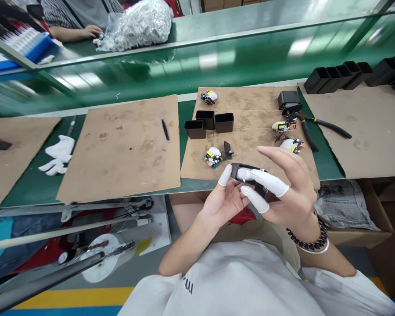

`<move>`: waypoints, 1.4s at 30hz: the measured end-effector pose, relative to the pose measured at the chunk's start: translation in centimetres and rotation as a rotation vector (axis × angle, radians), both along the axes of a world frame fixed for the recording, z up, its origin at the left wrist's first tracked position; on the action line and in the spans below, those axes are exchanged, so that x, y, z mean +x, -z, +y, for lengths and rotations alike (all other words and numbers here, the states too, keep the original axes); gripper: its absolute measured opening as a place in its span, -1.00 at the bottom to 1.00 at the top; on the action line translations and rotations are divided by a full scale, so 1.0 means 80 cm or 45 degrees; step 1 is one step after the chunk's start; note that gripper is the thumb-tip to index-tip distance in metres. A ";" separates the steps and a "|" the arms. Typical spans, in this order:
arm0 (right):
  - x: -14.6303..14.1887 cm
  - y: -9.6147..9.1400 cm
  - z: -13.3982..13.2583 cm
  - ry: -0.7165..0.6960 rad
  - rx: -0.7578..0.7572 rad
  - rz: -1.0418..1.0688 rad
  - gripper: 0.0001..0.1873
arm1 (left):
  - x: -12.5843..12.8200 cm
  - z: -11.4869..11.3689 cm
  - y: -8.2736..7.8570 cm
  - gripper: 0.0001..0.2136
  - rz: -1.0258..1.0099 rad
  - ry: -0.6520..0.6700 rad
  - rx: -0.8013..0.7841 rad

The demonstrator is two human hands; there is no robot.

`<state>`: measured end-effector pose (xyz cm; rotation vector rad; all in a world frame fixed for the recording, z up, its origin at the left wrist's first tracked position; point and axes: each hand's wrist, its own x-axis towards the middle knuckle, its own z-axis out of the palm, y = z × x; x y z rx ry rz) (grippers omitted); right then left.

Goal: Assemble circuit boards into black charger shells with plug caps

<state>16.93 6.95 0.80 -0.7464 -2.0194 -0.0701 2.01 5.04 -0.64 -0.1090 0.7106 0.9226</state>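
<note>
Just past the front edge of the bench, a black plastic housing (236, 169) is between my two hands. My left hand (222, 199) grips its left end, a white finger cot on one fingertip. White cots also cover two fingers of my right hand (292, 193); one fingertip reaches into the housing, the other is below it. What lies inside is hidden by my fingers. Beyond it on the cardboard are a small circuit board (213, 158) with a black piece beside it, and three black open-topped cases (224, 123).
Cutting pliers (327, 127) lie at right beside further circuit boards (291, 145) and a black case (289, 100). Black cases (339, 77) line the far right. Tweezers (165, 130) and a white glove (61, 153) lie left. Across the bench, another person's hand (91, 31) rests near a plastic bag (141, 26).
</note>
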 end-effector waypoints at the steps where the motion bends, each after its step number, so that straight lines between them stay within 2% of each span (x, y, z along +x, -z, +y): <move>1: 0.001 0.000 0.000 0.021 0.015 -0.014 -0.74 | 0.000 0.000 -0.001 -0.41 -0.004 0.000 -0.033; 5: 0.005 0.006 0.001 0.024 0.073 -0.083 -0.74 | 0.002 0.001 -0.009 -0.43 -0.021 -0.029 -0.121; 7: 0.008 0.007 0.002 0.011 0.083 -0.015 -0.72 | 0.002 0.001 -0.011 -0.43 -0.004 -0.038 -0.138; 11: 0.014 0.003 -0.002 -0.175 -0.123 0.222 -0.65 | 0.004 0.001 -0.012 -0.45 0.021 -0.042 -0.141; 13: 0.015 0.002 -0.005 -0.248 -0.234 0.222 -0.61 | 0.005 0.001 -0.013 -0.48 0.014 -0.039 -0.110; 16: 0.013 0.004 -0.007 -0.291 -0.284 0.178 -0.61 | 0.006 0.000 -0.015 -0.47 0.010 -0.041 -0.093; 23: 0.011 0.010 -0.007 -0.187 -0.206 0.137 -0.64 | 0.003 -0.005 -0.009 -0.51 0.015 -0.034 -0.071; 27: 0.009 0.012 -0.010 -0.065 -0.133 0.060 -0.63 | 0.003 -0.006 -0.005 -0.56 0.027 -0.072 -0.059; 30: 0.008 0.013 -0.013 -0.077 -0.262 0.140 -0.59 | 0.004 -0.004 -0.004 -0.58 0.064 -0.126 -0.068; 33: 0.010 0.013 -0.014 -0.134 -0.387 0.250 -0.41 | 0.004 -0.003 -0.001 -0.57 0.062 -0.107 -0.062; 35: 0.012 0.009 -0.013 -0.099 -0.413 0.153 -0.34 | 0.004 -0.003 0.001 -0.61 0.071 -0.085 -0.006; 38: 0.019 -0.004 0.001 -0.065 -0.449 -0.067 -0.51 | -0.002 -0.008 0.002 -0.70 0.096 -0.039 0.221; 40: 0.023 -0.018 0.031 -0.061 -0.501 -0.101 -0.62 | -0.013 -0.014 0.000 -0.63 0.177 0.021 0.449; 42: 0.026 -0.034 0.086 -0.007 -0.541 -0.107 -0.64 | -0.030 -0.021 0.001 -0.55 0.464 -0.002 0.675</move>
